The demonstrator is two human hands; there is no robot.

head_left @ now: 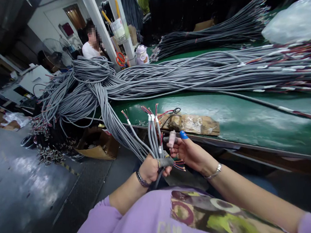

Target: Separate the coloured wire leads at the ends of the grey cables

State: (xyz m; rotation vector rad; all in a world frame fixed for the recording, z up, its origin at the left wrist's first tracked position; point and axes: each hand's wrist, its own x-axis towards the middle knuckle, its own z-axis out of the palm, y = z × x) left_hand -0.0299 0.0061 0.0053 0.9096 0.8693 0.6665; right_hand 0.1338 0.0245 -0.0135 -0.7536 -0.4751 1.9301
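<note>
My left hand (pixel 149 169) is closed round a bundle of grey cables (pixel 152 135) near their stripped ends, with a grey-covered thumb lying across them. White bands mark the ends, and thin coloured wires fan out above and to the right of the fist. Just right of these ends is my right hand (pixel 189 153), its fingers loosely bent and apart, with nothing visible between them. A blue cover sits on its thumb, and pinkish and grey covers are on its fingers. The held cables run up to a large grey coil (pixel 93 69) on the bench.
A taped wooden block (pixel 192 123) lies at the near edge of the green bench (pixel 226 105). Long grey cables (pixel 189 72) stretch across it, with black cables (pixel 208 36) behind. A cardboard box (pixel 97 143) stands below. A person (pixel 90 45) sits beyond the post.
</note>
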